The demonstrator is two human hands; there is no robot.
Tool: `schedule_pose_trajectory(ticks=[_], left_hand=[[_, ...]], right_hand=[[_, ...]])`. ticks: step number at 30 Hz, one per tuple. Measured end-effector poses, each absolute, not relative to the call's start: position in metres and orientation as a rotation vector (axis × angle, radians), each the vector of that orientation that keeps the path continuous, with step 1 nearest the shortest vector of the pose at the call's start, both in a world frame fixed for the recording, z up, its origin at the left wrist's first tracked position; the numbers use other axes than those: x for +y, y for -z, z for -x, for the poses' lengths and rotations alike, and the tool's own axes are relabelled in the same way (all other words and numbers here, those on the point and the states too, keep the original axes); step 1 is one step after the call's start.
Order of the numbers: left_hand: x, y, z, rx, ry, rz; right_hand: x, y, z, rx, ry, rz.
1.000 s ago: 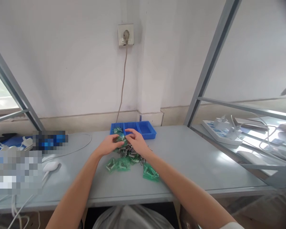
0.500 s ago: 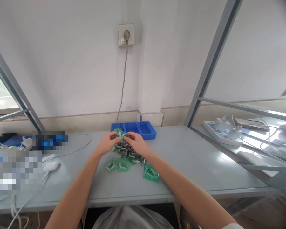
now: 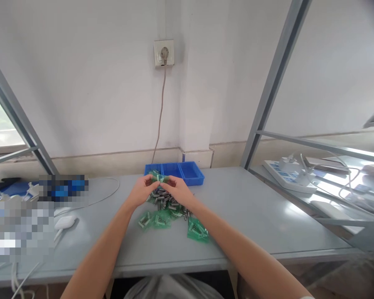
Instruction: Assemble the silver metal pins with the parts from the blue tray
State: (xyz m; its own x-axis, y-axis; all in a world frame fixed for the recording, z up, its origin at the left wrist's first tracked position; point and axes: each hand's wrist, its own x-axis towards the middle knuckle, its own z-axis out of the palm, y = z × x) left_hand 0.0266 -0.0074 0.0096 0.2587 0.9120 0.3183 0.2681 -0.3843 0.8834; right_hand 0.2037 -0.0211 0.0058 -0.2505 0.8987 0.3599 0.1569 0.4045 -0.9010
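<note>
Left hand (image 3: 141, 191) and right hand (image 3: 180, 192) meet just in front of the blue tray (image 3: 192, 172), each with thumb and fingers brought narrow on a small green bag (image 3: 158, 178); the bag sits between them on the near side of the tray's left compartment, above the far part of a heap of metal pieces (image 3: 164, 201); the step looks like working at the bag's edge, though the fingers hide whether it is open; to do it well, I would keep the two pinches level and apply light, even tension, since the film looks thin and could tear under a hard tug; I would also stay in front of the tray, so that anything slipping out drops on the heap rather than into a compartment; the bag's long axis seems to run left to right, roughly along the tray's front edge, one end toward each hand; which end is its mouth I cannot tell; nearer the person than the tray, other green bags (image 3: 198, 231) lie on the desk (image 3: 243, 211), the rightmost well apart from the held one.
</note>
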Motion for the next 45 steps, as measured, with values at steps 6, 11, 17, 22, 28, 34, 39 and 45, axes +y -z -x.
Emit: schedule_pose_trajectory(ticks=[6,11,17,22,28,34,39,45], left_hand=[[-0.007,-0.008,-0.025,1.023,-1.164,-1.754],[-0.003,-0.007,-0.027,1.065,-1.142,-1.772],[-0.006,-0.008,-0.028,1.059,-1.084,-1.687],[-0.009,-0.01,-0.025,1.09,-1.065,-1.785],[-0.008,-0.012,-0.019,1.096,-0.837,-1.843],[-0.002,-0.007,-0.014,1.31,-0.957,-1.994],[0.007,-0.008,-0.014,1.824,-1.326,-2.166],[0.013,0.007,-0.016,2.106,-1.157,-2.327]], right_hand=[[-0.022,-0.006,-0.204,-1.698,-0.972,0.893],[-0.017,-0.005,-0.204,-1.692,-1.009,0.933],[-0.021,-0.004,-0.205,-1.693,-0.964,0.982],[-0.022,-0.004,-0.205,-1.72,-0.965,0.976],[-0.021,-0.004,-0.205,-1.737,-0.955,1.064],[-0.017,-0.001,-0.206,-1.639,-0.944,1.09],[-0.014,0.001,-0.206,-1.655,-0.914,1.098],[-0.023,0.004,-0.201,-1.966,-0.672,1.145]])
